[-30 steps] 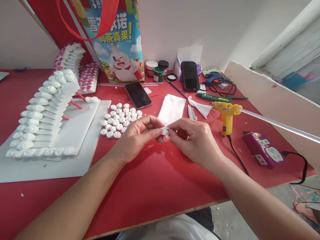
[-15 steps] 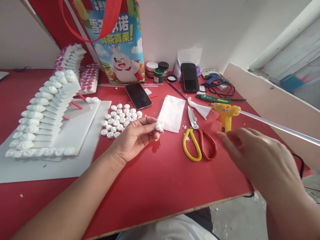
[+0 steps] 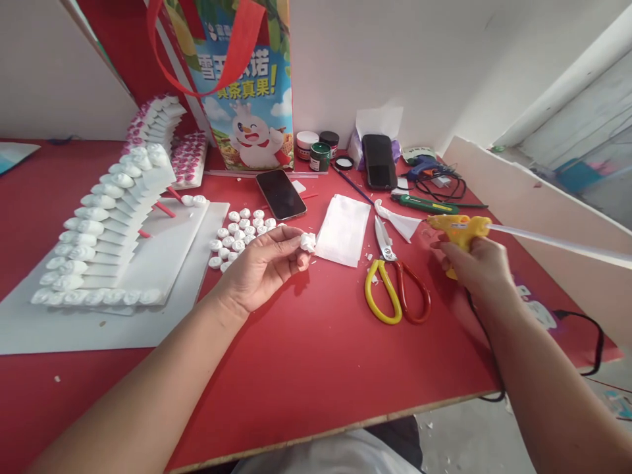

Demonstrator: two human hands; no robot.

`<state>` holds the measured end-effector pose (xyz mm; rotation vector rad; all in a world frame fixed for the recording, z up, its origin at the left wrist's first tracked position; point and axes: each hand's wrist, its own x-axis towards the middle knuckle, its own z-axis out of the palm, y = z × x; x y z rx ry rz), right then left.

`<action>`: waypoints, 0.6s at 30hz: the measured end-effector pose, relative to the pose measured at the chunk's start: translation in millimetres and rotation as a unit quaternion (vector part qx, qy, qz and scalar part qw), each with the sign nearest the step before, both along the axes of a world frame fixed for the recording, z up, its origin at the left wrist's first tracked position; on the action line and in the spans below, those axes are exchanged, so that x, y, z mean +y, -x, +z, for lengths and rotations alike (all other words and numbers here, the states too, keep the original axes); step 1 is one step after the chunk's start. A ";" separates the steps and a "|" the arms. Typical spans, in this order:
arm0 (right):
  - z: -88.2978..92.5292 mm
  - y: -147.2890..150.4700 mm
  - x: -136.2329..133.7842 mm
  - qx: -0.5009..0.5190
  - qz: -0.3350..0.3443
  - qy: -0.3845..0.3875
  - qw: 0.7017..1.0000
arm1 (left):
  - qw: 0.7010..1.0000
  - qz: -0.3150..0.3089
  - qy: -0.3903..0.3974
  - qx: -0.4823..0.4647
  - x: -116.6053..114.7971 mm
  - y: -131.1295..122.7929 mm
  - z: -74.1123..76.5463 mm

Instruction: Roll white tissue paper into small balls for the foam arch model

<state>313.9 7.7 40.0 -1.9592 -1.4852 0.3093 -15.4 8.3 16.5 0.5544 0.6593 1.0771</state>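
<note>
My left hand (image 3: 269, 266) pinches a small white paper rose (image 3: 308, 242) between thumb and fingertips, above the red table. On the right, my right hand (image 3: 481, 266) is wrapped round the yellow glue gun (image 3: 457, 227), whose clear glue stick juts out to the right. The gun's nozzle points left. Behind my left hand lies a group of several white roses (image 3: 239, 230), partly covered by it. A stack of white paper sheets (image 3: 344, 230) lies just right of the held rose. Scissors (image 3: 388, 263) with yellow and red handles rest between my hands.
A white stepped model (image 3: 113, 227) edged with roses stands on white boards at left. Behind are a bag (image 3: 251, 118), paint jars (image 3: 320, 157), a phone (image 3: 280, 194), another phone (image 3: 379, 161) and a green-handled tool (image 3: 427, 204). The table's front edge (image 3: 345, 431) is near.
My right hand has closed round the glue gun, which it was only reaching towards before. My left hand still holds the rose. The whole view has shifted slightly.
</note>
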 end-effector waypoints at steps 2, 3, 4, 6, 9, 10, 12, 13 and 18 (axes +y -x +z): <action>7.0 9.1 -3.3 0.055 -0.051 -0.029 0.997 | 1.000 0.006 0.001 -0.005 0.8 0.9 0.1; 12.9 15.9 -6.9 0.085 -0.070 -0.046 0.993 | 1.000 0.008 0.002 -0.006 1.0 1.1 0.1; 19.7 23.5 -11.4 0.113 -0.088 -0.080 0.986 | 1.000 0.011 0.002 -0.005 1.2 1.1 0.2; 33.1 39.2 -21.7 0.228 -0.092 -0.143 0.959 | 1.000 0.020 -0.003 -0.001 1.3 0.7 0.4; 43.0 59.7 -33.6 0.313 0.049 -0.073 0.946 | 0.999 0.035 -0.019 0.029 1.0 0.4 0.6; 42.4 65.6 -35.5 0.323 0.105 -0.035 0.940 | 0.998 0.042 -0.026 0.045 0.9 0.5 0.6; 36.4 76.5 -36.1 0.319 0.199 0.025 0.926 | 0.995 0.057 -0.036 0.074 0.7 0.7 0.3; 32.1 81.6 -35.3 0.311 0.233 0.045 0.921 | 0.994 0.064 -0.040 0.085 0.7 0.8 0.1; 13.0 99.5 -30.0 0.296 0.300 0.087 0.903 | 0.989 0.078 -0.050 0.116 1.3 0.2 -0.6</action>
